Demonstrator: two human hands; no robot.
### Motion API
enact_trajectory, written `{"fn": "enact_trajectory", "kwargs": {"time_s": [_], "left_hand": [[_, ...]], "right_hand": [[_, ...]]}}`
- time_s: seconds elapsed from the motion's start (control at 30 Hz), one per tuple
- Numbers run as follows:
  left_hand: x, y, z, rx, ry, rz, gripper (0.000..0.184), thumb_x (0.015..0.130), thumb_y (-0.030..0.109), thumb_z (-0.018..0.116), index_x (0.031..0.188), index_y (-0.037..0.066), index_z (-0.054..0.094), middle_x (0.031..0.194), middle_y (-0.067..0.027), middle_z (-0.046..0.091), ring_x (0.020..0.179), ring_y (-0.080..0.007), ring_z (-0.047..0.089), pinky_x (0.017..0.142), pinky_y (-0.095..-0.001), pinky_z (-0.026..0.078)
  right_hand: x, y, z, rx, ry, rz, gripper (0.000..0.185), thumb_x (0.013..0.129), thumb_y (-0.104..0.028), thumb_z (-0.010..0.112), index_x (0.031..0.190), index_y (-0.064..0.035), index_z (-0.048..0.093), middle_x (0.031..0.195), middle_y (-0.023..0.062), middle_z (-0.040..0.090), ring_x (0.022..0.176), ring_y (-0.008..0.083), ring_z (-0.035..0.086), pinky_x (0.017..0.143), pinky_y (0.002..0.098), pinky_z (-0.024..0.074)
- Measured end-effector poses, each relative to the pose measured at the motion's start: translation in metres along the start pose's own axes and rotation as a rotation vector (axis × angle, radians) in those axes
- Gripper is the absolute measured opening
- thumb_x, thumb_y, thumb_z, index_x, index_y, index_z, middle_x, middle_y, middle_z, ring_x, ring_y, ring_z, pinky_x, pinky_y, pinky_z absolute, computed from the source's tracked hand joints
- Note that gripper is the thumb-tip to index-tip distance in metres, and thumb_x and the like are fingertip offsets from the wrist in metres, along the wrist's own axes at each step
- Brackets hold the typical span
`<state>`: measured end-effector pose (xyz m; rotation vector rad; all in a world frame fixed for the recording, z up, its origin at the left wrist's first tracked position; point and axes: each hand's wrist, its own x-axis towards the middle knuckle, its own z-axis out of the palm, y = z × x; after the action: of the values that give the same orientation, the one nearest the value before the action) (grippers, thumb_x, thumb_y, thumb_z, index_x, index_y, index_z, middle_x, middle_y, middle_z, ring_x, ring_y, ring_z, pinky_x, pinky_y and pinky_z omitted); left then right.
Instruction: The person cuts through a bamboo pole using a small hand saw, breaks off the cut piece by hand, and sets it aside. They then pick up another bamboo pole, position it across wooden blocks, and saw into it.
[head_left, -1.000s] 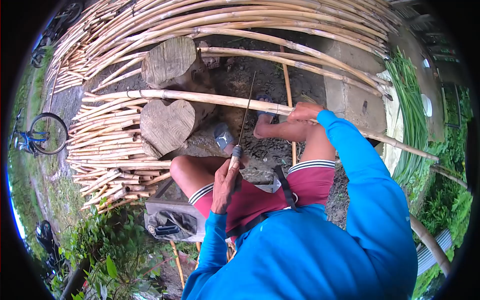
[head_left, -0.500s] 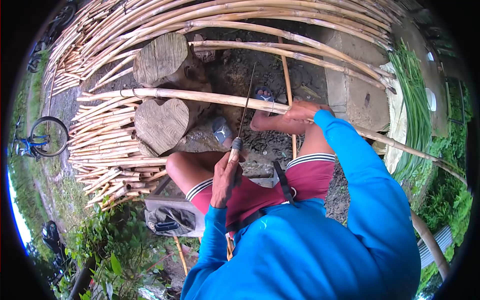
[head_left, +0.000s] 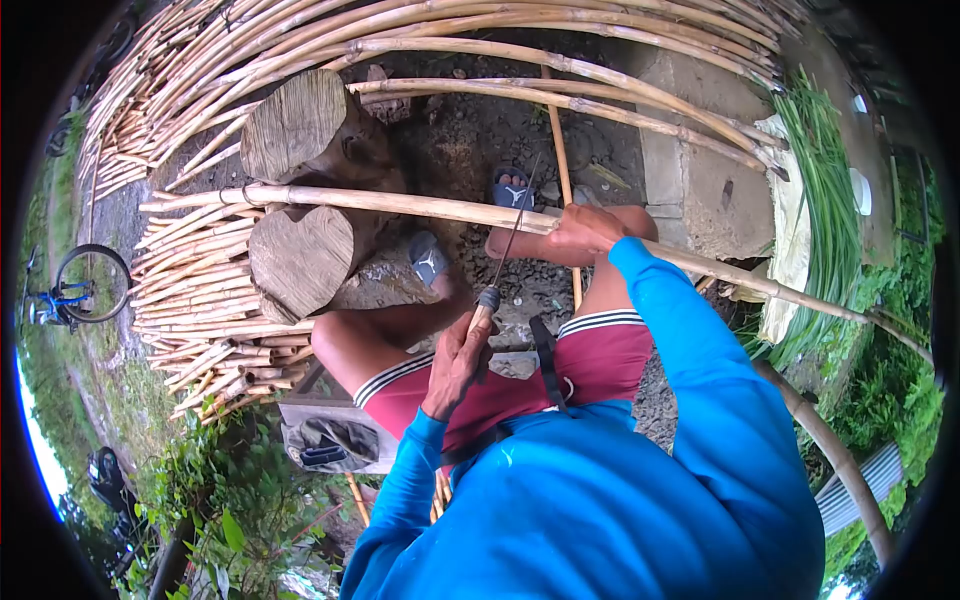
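Holding a long knife, the left hand is wrapped tight. The right hand is wrapped around a long bamboo pole, which runs past two big logs and under the knife.

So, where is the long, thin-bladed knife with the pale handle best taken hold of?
Probably by the pale handle, from the wearer's side, as the left hand does: the handle points toward the body, the thin dark metal blade away.
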<state>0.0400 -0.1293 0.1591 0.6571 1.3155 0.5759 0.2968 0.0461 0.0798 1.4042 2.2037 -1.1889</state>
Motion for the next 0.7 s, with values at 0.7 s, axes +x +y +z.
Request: {"fn": "enact_trajectory", "kwargs": {"time_s": [0.7], "left_hand": [[-0.006, 0.005, 0.038, -0.013, 0.13, -0.036, 0.035, 0.104, 0.04, 0.045, 0.097, 0.007, 0.051, 0.054, 0.0004, 0.042, 0.04, -0.0099, 0.039, 0.037, -0.0278, 0.031]], "right_hand": [[-0.02, -0.032, 0.01, -0.024, 0.26, 0.305, 0.045, 0.073, -0.04, 0.064, 0.095, -0.0017, 0.074, 0.098, 0.0272, 0.07, 0.094, 0.0422, 0.069, 0.085, 0.0476, 0.0558]]}}
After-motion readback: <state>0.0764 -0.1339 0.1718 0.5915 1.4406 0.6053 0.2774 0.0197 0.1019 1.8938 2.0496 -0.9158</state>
